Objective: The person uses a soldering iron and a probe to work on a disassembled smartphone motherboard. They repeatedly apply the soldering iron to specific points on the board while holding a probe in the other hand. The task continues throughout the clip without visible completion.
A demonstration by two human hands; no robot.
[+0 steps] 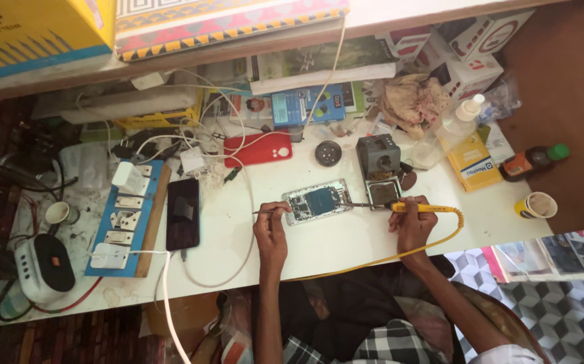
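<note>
An opened phone with its circuit board showing lies on the white table. My left hand grips thin tweezers whose tip reaches the phone's left edge. My right hand holds a yellow soldering iron; its metal tip points left onto the phone's right end. A yellow cord runs from the iron back across the table front.
A grey soldering stand sits behind the phone. A black phone on a white cable, a blue switch board, a red phone case, a paper cup, bottles and boxes crowd the table.
</note>
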